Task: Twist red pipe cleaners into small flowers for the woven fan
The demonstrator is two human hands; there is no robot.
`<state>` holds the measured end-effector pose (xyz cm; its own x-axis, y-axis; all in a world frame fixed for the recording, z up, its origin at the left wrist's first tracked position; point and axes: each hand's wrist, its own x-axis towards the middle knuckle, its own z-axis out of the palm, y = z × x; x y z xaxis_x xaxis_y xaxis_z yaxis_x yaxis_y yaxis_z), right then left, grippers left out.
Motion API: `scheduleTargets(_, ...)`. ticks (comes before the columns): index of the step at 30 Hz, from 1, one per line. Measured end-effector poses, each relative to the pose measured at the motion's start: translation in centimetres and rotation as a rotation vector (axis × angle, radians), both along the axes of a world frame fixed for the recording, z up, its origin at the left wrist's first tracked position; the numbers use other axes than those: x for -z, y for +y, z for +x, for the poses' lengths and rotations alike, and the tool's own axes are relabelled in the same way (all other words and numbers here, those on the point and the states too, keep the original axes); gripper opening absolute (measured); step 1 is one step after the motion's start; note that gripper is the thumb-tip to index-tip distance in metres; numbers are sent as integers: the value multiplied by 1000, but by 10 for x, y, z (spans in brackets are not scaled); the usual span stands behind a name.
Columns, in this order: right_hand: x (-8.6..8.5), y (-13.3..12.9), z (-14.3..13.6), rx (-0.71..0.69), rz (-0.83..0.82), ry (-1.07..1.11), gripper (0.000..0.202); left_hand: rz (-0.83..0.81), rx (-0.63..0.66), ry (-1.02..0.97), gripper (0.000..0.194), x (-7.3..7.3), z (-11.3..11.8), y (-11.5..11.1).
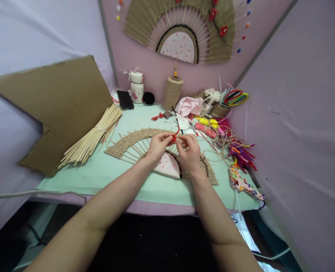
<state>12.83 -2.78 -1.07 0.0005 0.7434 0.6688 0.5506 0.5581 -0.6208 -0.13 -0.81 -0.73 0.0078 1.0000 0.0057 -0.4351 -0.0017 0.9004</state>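
Note:
Between my fingertips is a red pipe cleaner (177,132), bent into a small shape with one loose end sticking up. My left hand (161,146) pinches it from the left, and my right hand (189,149) has its thumb and fingers closed on it from the right. Under both hands a woven twine fan (133,138) with thin wooden ribs lies flat on the table. A half-round white cloth piece with pink spots (167,166) and a black edge sits at its base. My hands and wrists hide the fan's middle.
Bundled wooden sticks (92,136) lean by cardboard (68,102) at left. Behind are a phone (125,99), bottle (137,87) and twine spool (173,92). Pipe cleaners (242,153) and a patterned glue gun (244,184) lie right. A finished fan (139,24) hangs on the wall.

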Motion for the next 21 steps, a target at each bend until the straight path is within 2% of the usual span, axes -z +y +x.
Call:
scheduleTargets(3, 1, -1, -2, -38, 43, -78, 19, 3, -15, 27, 22, 0, -1, -1)
scheduleTargets(6, 1, -1, -3, -20, 31, -61, 19, 18, -31, 43, 20, 1, 0, 0)
scheduleTargets(10, 2, 1, -4, 32, -90, 86, 16, 78, -50, 69, 15, 3, 3, -1)
scheduleTargets(13, 3, 2, -3, 20, -183, 176, 17, 123, -40, 128, 13, 6, 5, -2)
scheduleTargets(16, 4, 2, -3, 29, -196, 189, 18, 190, -52, 263, 12, 8, 6, -5)
scheduleTargets(21, 3, -1, -7, 121, -224, 184, 17, 367, -204, 634, 13, 8, 6, -11)
